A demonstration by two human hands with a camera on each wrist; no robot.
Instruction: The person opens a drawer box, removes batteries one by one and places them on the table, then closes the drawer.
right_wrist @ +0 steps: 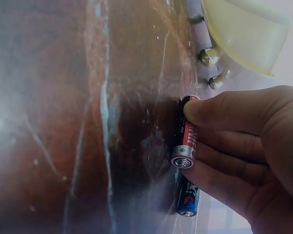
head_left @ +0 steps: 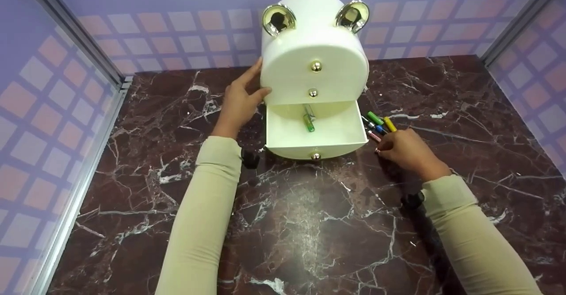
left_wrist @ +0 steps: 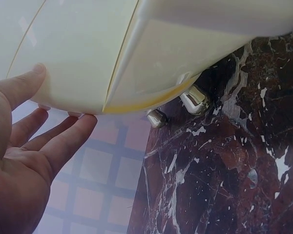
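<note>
A white drawer box point(head_left: 316, 71) with round gold knobs has its bottom drawer point(head_left: 338, 129) pulled out. A green battery point(head_left: 308, 123) and a silvery one lie inside that drawer. My left hand point(head_left: 241, 100) rests on the box's left side, its thumb and fairly straight fingertips touching the curved shell. Right of the drawer, my right hand point(head_left: 409, 151) pinches a red and black battery point(right_wrist: 186, 131) between thumb and fingers. A blue battery point(right_wrist: 188, 197) shows just beyond it; whether the fingers touch it I cannot tell. More batteries lie beside the right hand, including a yellow one point(head_left: 390, 124).
The box stands on a dark marbled tabletop point(head_left: 283, 224), close to the tiled back wall point(head_left: 216, 36). Two gold ear-like ornaments point(head_left: 278, 19) stick up from its top. Metal-framed side panels point(head_left: 40, 109) bound the table left and right.
</note>
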